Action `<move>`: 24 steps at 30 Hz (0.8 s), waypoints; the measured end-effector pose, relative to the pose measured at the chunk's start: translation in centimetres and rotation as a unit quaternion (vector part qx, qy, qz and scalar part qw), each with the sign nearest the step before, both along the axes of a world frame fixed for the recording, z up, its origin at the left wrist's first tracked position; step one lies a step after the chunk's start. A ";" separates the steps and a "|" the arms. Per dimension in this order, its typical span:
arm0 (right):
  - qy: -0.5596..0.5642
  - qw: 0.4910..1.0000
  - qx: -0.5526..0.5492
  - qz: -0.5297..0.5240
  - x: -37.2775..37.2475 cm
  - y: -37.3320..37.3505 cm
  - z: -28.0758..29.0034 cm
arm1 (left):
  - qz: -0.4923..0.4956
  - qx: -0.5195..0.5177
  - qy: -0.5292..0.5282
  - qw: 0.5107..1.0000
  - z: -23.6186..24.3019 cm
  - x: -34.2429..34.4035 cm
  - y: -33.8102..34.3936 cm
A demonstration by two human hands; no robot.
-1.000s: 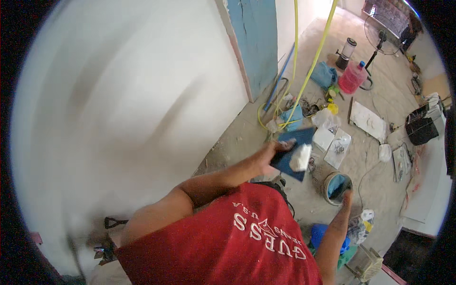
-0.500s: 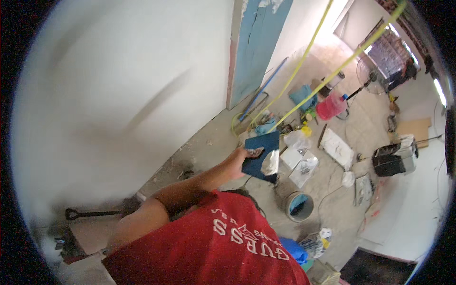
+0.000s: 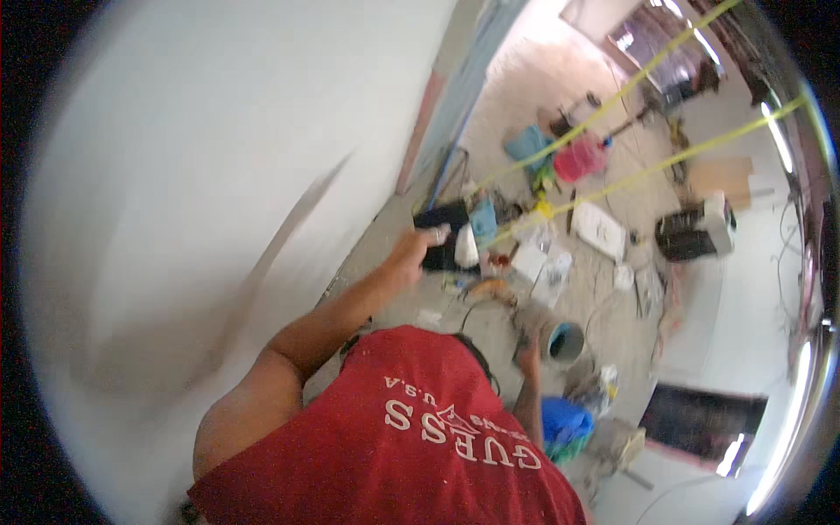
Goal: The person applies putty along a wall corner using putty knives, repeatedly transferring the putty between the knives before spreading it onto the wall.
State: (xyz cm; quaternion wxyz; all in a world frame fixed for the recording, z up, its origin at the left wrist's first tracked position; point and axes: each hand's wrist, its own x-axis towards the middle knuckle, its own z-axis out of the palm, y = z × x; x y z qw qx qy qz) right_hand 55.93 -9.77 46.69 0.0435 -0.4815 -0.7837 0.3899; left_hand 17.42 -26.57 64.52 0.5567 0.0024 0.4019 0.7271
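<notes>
The left hand is clamped on the dark board, thumb on top, with a white lump close to the lower right corner; if the wrist dips that way, the lump could slide off the right edge. Lower down, the right hand is just beside the bucket, too blurred to tell whether its fingers are apart or closed, and a knock on the rim might tip the bucket on the floor.

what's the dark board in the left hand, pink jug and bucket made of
Dark board: matte, perhaps plastic or coated wood, by its flat face. Pink jug: likely translucent plastic, its pink uneven. Bucket: dull grey wall, possibly plastic; blur leaves it open.
</notes>
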 end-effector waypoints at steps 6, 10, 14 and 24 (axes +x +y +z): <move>0.053 0.976 0.204 0.045 -11.5 -6.2 19.2 | 0.054 -0.037 0.106 0.992 0.0 -3.6 3.3; 0.098 0.967 0.209 0.110 -19.3 -9.9 28.8 | 0.064 -0.013 0.065 0.996 3.5 -3.4 2.7; 0.117 0.959 0.203 0.158 -23.3 -9.7 32.0 | 0.087 0.003 0.073 0.994 4.7 -3.7 2.8; 0.074 0.960 0.191 0.190 -27.2 -9.8 29.5 | 0.109 -0.153 0.374 0.908 5.0 -4.6 2.0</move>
